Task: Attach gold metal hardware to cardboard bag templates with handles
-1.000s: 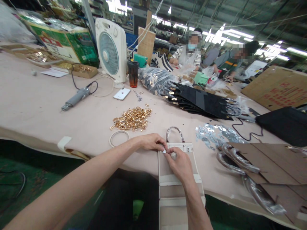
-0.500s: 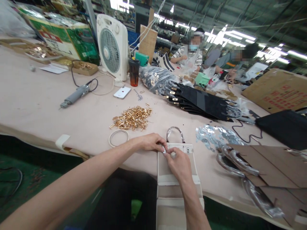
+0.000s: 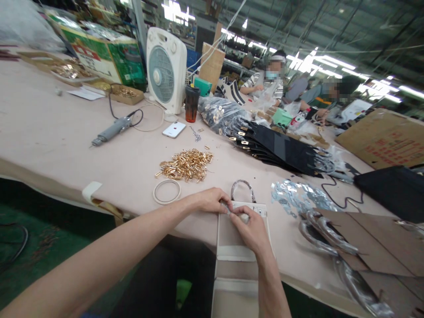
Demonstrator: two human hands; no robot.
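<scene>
A beige bag panel point(image 3: 230, 234) with a white top edge lies at the table's near edge, hanging over it toward me. My left hand point(image 3: 209, 201) pinches a small silver metal fitting at the panel's upper left corner. My right hand point(image 3: 251, 229) rests on the panel, its fingers closed against the same fitting from the right. A wrapped curved handle point(image 3: 242, 189) lies just behind the panel. A pile of gold metal clips point(image 3: 186, 164) sits farther back, with a white ring point(image 3: 166, 191) beside it.
An electric screwdriver point(image 3: 111, 131), phone point(image 3: 174, 129), cup point(image 3: 192, 103) and fan point(image 3: 166, 70) stand at the back. Black panels point(image 3: 281, 148) lie at the centre right, foil scraps point(image 3: 296, 196) and brown panels point(image 3: 374, 245) at the right. Other people sit across the table.
The camera view has shifted slightly down and right. Both hands stay pinched at the panel's top edge, with only small finger movements on the fitting.
</scene>
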